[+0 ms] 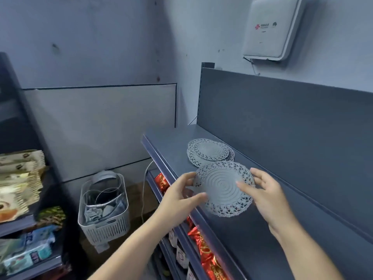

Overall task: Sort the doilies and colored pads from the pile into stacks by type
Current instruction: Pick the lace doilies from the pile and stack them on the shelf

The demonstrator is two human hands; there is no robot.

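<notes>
A round grey doily (222,185) with a ringed centre and lace rim is held between both hands just above the dark shelf top (173,142). My left hand (179,196) pinches its left edge, thumb on top. My right hand (264,194) holds its right side, thumb lying across the ringed centre. Farther back on the shelf lies a small stack of similar grey doilies (210,152), slightly offset from each other. No colored pads are in sight.
A dark back panel (292,126) rises behind the shelf. Red foil packets (203,249) fill the shelves below. A white slatted basket (105,211) with wire and cloth sits on the floor at left. Packaged goods (20,182) fill a left rack. A white box (272,27) hangs on the wall.
</notes>
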